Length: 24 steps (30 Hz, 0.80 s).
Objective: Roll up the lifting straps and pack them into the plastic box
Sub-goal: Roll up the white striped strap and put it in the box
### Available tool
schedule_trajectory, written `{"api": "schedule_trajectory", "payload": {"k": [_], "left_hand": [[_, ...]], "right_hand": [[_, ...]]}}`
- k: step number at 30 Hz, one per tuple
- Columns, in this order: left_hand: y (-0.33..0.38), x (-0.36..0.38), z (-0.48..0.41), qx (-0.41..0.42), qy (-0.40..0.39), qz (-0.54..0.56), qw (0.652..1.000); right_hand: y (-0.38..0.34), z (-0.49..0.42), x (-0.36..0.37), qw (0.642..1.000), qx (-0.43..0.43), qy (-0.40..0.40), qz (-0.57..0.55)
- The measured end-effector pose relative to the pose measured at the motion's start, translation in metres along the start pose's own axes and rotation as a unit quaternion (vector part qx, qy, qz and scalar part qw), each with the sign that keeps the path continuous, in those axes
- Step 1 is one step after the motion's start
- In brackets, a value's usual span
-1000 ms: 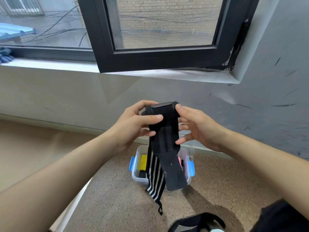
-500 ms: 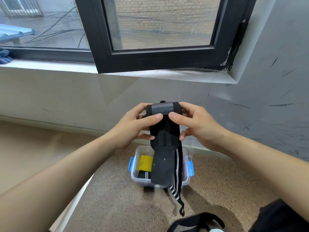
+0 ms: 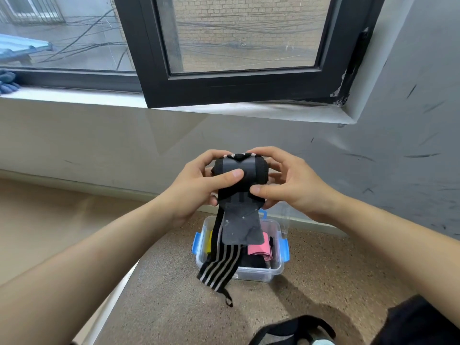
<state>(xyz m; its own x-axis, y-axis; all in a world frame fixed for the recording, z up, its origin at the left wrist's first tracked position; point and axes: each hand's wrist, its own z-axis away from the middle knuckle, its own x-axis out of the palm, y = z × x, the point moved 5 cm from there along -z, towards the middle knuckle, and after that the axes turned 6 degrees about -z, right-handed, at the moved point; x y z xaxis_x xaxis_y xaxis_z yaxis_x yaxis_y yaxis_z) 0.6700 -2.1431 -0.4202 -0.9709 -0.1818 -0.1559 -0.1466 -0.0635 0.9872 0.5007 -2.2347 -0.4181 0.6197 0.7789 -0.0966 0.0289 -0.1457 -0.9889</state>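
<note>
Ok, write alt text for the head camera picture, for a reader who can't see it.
A left hand and right hand grip a partly rolled black lifting strap, its striped tail hanging in front of an open clear plastic box with blue latches on a speckled surface. A pink roll lies in the box; a dark-framed window is above.
</note>
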Motion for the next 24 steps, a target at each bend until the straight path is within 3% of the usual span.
{"api": "schedule_trajectory", "payload": {"k": [11, 24], "left_hand": [[0.012, 0.004, 0.005, 0.098, 0.038, -0.036, 0.994], [0.003, 0.005, 0.004, -0.023, -0.055, -0.049, 0.997]], "right_hand": [[0.002, 0.001, -0.001, 0.996, 0.076, -0.027, -0.031], [-0.005, 0.003, -0.001, 0.996, 0.038, -0.014, -0.076]]}}
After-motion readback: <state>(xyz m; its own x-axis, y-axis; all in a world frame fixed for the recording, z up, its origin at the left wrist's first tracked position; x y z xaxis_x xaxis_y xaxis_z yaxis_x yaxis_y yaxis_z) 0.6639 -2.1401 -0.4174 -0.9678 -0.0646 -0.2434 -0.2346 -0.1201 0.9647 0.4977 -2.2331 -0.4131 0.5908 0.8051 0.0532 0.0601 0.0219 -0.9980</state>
